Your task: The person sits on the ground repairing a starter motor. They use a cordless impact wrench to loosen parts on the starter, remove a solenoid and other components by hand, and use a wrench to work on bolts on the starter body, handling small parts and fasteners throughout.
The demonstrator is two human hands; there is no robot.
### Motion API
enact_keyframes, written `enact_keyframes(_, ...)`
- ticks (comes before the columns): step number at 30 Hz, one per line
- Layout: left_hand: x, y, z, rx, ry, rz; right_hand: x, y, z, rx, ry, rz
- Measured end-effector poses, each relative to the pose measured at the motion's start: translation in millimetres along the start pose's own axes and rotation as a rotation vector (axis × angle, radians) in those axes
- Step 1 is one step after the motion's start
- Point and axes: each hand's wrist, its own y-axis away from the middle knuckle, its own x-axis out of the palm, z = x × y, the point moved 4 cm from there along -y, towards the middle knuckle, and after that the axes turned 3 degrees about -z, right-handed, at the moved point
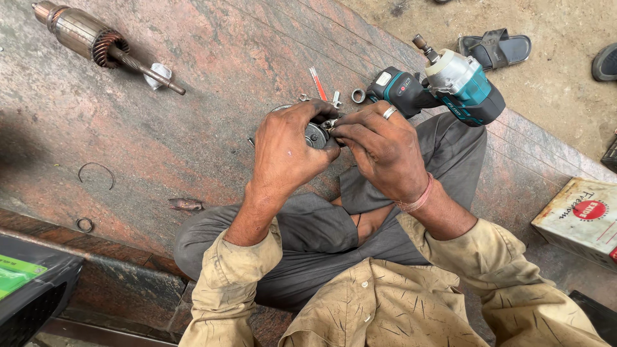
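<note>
Cream rectangular box [580, 220], red round label, at 3 o'clock on stone surface [212, 128]. Green-labelled black package [26, 286] at 8 o'clock.

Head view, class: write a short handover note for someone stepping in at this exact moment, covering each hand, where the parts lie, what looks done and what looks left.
Left hand: cups a round grey metal part from the side.
Right hand: fingertips pinch at a small fitting on the part's edge; what they hold is hidden.
Around: cordless impact wrench lies beyond the hands; motor armature lies far left on the stone slab; a metal ring and small fasteners sit near the wrench; wire clip lies left.
Done: armature is out and apart.
Left: the small fitting is not yet settled; loose pieces remain on the slab.
</note>
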Motion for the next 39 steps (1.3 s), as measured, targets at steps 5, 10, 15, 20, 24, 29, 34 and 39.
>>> enact_keyframes(5,-1,1,-1,0.035,0.008,0.002,-4,-4,-9,-0.033,-0.038,0.053)
enact_keyframes(10,0,2,0,0.036,-0.02,-0.007,-5,-8,-18,-0.004,-0.121,0.1)
enact_keyframes(15,3,2,4,0.046,-0.04,0.018,-5,-10,-21,-0.039,-0.088,0.117)
enact_keyframes(20,5,2,6,0.063,-0.059,0.01,-7,-15,-26,-0.08,-0.063,0.136)
enact_keyframes(24,5,2,6,0.093,-0.069,-0.007,-4,-20,-35,-0.026,-0.215,0.214)
enact_keyframes(29,6,2,8,0.068,-0.059,0.011,-1,-20,-41,-0.027,-0.226,0.224)
enact_keyframes(34,8,2,9,0.086,-0.049,0.003,0,-18,-39,-0.147,-0.131,0.187)
enact_keyframes(39,8,3,10,0.08,-0.042,0.003,2,-18,-37,-0.192,-0.13,0.169)
